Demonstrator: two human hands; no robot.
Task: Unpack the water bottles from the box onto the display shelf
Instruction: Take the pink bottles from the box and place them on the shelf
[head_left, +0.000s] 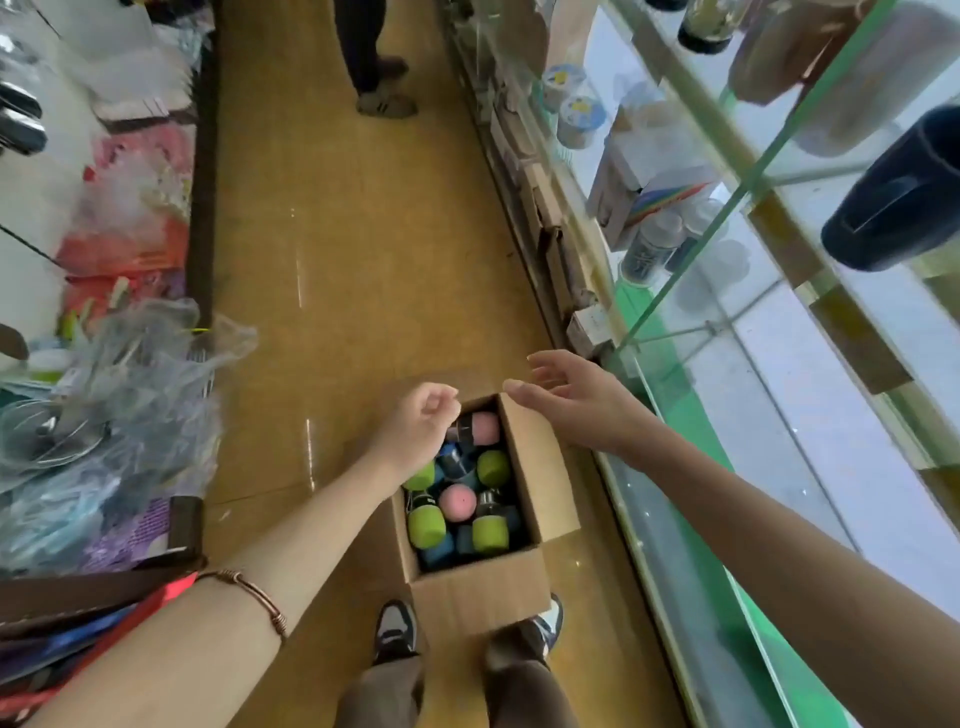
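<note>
Person's two shoes (396, 631) on the tan floor (337, 260), nearest the camera, toes just beside the near wall of the open cardboard box (480, 595). Box sits on the floor near the base of the glass display shelf (737, 202), which runs along the floor's right edge. Inside the box: water bottles packed together, caps in green, pink and blue. Green-capped bottle (427, 527) at the near left, another green one (490, 533) near right, pink-capped bottle (457, 502) mid-box, a third green (493, 466) farther in, a second pink-capped bottle (480, 428) at the far end. All bottles in the box.

Left forearm wears a thin bracelet (254, 592). Left hand (418, 423) hovers over the box's far-left corner, fingers curled loosely in; nothing visibly held, just above the far pink bottle, contact cannot be told. Right hand (569, 397) is over the far-right flap, fingers released and spread, holding nothing, near the shelf's lower edge.

Left edge of the floor: crumpled clear plastic bags (130, 384) and packaged goods on a low rack. On the glass shelf: a dark tumbler (893, 197) at upper right, small clear bottles (654, 244) lower down. Far end of the aisle: another person's feet (387, 104).
</note>
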